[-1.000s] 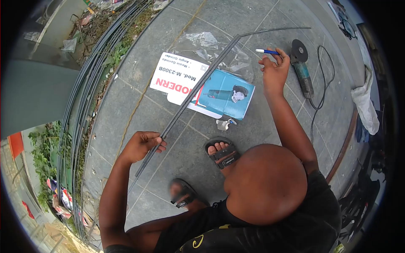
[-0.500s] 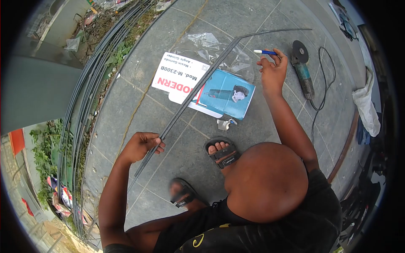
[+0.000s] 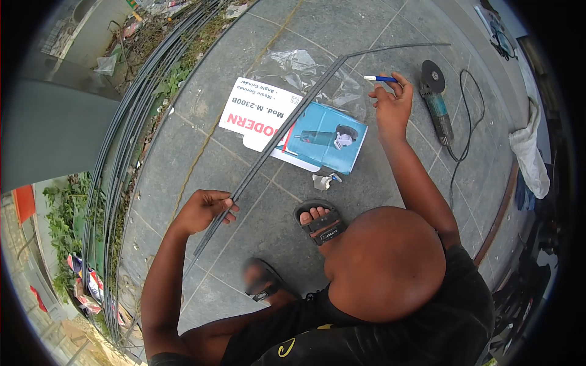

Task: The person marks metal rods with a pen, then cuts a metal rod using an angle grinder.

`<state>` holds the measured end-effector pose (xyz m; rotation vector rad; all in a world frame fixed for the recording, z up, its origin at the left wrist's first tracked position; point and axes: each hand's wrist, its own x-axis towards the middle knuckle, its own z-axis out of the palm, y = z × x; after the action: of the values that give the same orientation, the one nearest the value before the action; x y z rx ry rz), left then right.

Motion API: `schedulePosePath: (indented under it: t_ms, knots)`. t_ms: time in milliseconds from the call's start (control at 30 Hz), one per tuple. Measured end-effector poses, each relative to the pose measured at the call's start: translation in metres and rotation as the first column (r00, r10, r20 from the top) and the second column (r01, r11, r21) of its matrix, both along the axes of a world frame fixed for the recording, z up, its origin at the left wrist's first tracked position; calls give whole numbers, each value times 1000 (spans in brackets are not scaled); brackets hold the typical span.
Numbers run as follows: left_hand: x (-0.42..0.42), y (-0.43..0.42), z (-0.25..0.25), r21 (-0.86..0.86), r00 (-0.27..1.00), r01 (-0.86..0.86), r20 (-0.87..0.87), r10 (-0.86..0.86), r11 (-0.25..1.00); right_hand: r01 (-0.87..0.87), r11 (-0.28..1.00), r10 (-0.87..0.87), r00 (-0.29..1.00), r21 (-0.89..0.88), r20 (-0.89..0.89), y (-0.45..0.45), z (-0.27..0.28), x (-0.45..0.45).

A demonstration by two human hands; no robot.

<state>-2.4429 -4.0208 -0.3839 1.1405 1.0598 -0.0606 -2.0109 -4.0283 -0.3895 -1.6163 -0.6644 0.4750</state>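
Note:
My left hand (image 3: 209,210) is closed round a bundle of thin dark rods (image 3: 274,143) near its lower end. The bundle slants up to the right over a flattened teal and white grinder box (image 3: 329,137), and one rod bends off to the right at the top. Raised at the right, my right hand (image 3: 394,104) pinches a blue marker with a white end (image 3: 379,78), which points left and stays apart from the rods. An angle grinder (image 3: 437,104) lies on the tiles to the right of that hand.
Clear plastic wrap (image 3: 299,64) lies behind the box, with a crumpled white scrap (image 3: 323,181) in front. The grinder's cord (image 3: 469,122) loops at the right near a white sack (image 3: 528,152). More long rods (image 3: 116,140) run along the planted left edge. Sandalled feet (image 3: 320,222) stand below.
My right hand and the marker have shifted slightly left and down. My left hand keeps its hold on the rods in nearly the same place.

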Motion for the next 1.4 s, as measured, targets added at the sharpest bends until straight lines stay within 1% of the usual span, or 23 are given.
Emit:
schedulePosePath:
  t_ms: [367, 567, 667, 733, 767, 800, 833, 867, 900, 933, 1000, 1033, 1100, 1167, 1200, 1233, 1267, 1300, 1333, 1367, 1400]
  knots:
    - [0, 1, 0, 15, 1000, 29, -6, -29, 999, -39, 999, 39, 999, -5, -18, -2, -4, -5]
    - [-2, 0, -2, 10, 1000, 18, 13, -18, 1000, -54, 998, 54, 998, -10, -16, -4, -3, -6]
    - [0, 1, -1, 19, 999, 26, -35, -25, 999, -50, 999, 50, 999, -16, -22, -6, 4, -11]
    - [-2, 1, 0, 73, 993, 108, -61, -104, 991, -97, 995, 96, 995, 23, 33, -5, 7, -11]
    - [0, -3, 3, 114, 996, 62, -64, -55, 992, -144, 989, 141, 986, 27, 86, -5, 12, -13]
    - [1, -7, 4, 140, 992, 61, -120, -44, 988, -186, 983, 184, 972, -5, 147, -2, 14, -8]
    - [3, -13, 3, 192, 988, 60, -151, -31, 980, -224, 975, 221, 959, -4, 178, 5, 30, -16]
    - [5, -21, 0, 392, 975, 135, -217, -51, 910, -280, 960, 272, 935, 1, 226, 14, 45, -21]
    - [7, -32, -10, 573, 961, 154, -276, 13, 805, -322, 947, 308, 909, 4, 281, 26, 63, -31]
    - [12, -32, -8, 517, 938, 174, -347, 19, 838, -393, 920, 376, 886, 7, 272, 38, 84, -51]
    - [22, -27, 0, 426, 889, 199, -457, 20, 882, -571, 820, 506, 760, 47, 408, 54, 124, -95]
    - [25, -24, 5, 396, 864, 212, -504, 18, 893, -614, 788, 539, 731, 57, 419, 62, 135, -120]
    - [26, -29, 13, 412, 862, 95, -489, 132, 906, -863, 503, 787, 477, 39, 391, 72, 153, -175]
    - [24, -34, 16, 426, 854, -2, -469, 223, 905, -977, 210, 946, 198, -23, 258, 76, 164, -231]
    - [26, -36, 17, 435, 846, -38, -465, 260, 900, -983, 166, 976, 152, -80, 157, 70, 167, -267]
    - [27, -37, 17, 442, 836, -75, -460, 298, 894, -988, 61, 994, 46, -142, 103, 66, 168, -297]
    - [28, -39, 17, 450, 834, -113, -441, 331, 886, -983, -72, 995, -81, -171, 49, 64, 164, -326]
    - [32, -41, 16, 464, 816, -152, -439, 376, 873, -964, -170, 985, -173, -202, -6, 62, 155, -351]
    - [33, -43, 15, 477, 797, -186, -437, 416, 859, -935, -272, 961, -252, -227, -114, 58, 144, -375]
    - [35, -46, 12, 481, 801, -211, -414, 433, 851, -899, -363, 923, -311, -244, -226, 52, 132, -395]
    - [37, -47, 10, 503, 797, -215, -406, 448, 837, -863, -406, 909, -346, -300, -234, 44, 118, -411]
